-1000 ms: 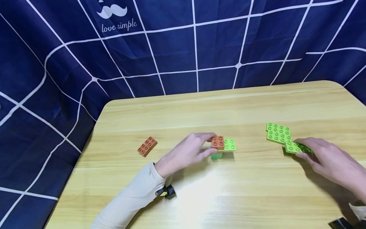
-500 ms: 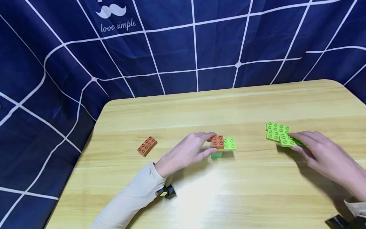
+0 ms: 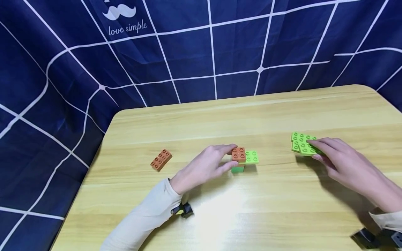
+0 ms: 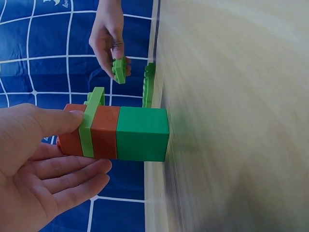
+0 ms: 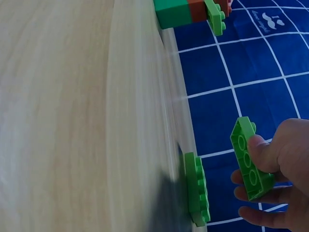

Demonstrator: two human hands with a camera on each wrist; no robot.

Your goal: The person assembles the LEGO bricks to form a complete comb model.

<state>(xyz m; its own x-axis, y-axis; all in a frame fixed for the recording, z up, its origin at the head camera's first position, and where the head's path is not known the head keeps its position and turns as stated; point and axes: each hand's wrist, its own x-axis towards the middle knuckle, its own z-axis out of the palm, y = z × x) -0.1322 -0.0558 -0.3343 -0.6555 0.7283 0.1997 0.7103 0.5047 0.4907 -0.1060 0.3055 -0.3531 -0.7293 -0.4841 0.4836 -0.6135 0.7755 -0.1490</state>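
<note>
Pinching a block tower (image 3: 238, 160) near its top between thumb and finger, the left hand (image 3: 205, 169) lies just left of it. The tower stands upright on the tabletop (image 3: 201, 129), long axis vertical: green block (image 4: 142, 135) lowest, then an orange brick (image 4: 105, 137), a light green crosspiece (image 3: 252, 156) jutting out to the right, and a second orange brick (image 3: 238, 152) on top. Well left of the tower lies a loose orange piece (image 3: 161, 160), studs up, its long axis slanting, far end turned toward the tower's side. Well right of the tower, the right hand (image 3: 348, 167) has thumb and fingers clamped on a light green plate (image 3: 305, 150), held above the tabletop with its studs up; its long axis runs roughly sideways, free end pointing towerward. Slightly farther off, also right of the tower, a second green plate (image 3: 301, 136) lies flat, partly covered from the head view. Behind the tower hangs a dark blue curtain (image 3: 188, 55) with white lines
</note>
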